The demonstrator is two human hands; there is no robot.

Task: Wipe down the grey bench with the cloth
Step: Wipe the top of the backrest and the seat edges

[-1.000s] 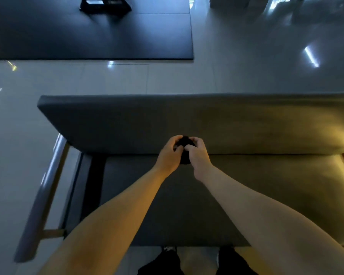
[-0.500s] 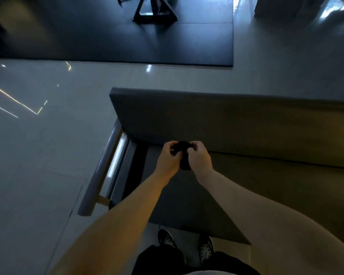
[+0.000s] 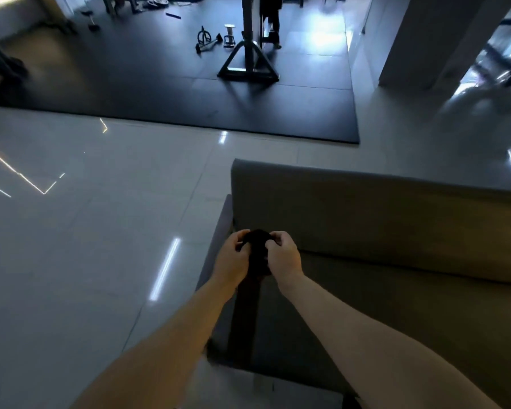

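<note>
Bunching a dark cloth (image 3: 257, 246) between them, the person's two hands meet just below the centre of the head view. The left hand (image 3: 230, 259) is at the nine o'clock side of the wad and the right hand (image 3: 285, 256) at its three o'clock side. Both have their fingers curled in and pinching the fabric, so neither hand is free. The cloth's lower edge merges with a dark gap beneath it at six o'clock, so its full extent is hard to tell. It appears to be held in the air, apart from the upholstery, over the left end of the grey bench (image 3: 381, 219). The bench's backrest stretches away towards three o'clock and its seat fills the four o'clock quarter. The two-handed grip reads as gathering or folding the cloth into a compact pad, which would give a firm face to press on the fabric rather than a loose rag that drags. Standing at the bench's end, with the armrest (image 3: 220, 222) at the hands' ten o'clock, looks like a choice to begin at one extreme and work along towards three o'clock. No wiping contact is visible yet, so the task seems to be at its opening. Glossy tiled floor (image 3: 86, 246) lies at nine o'clock, and a black mat (image 3: 160, 93) bearing a metal stand (image 3: 248, 63) lies at twelve o'clock.
</note>
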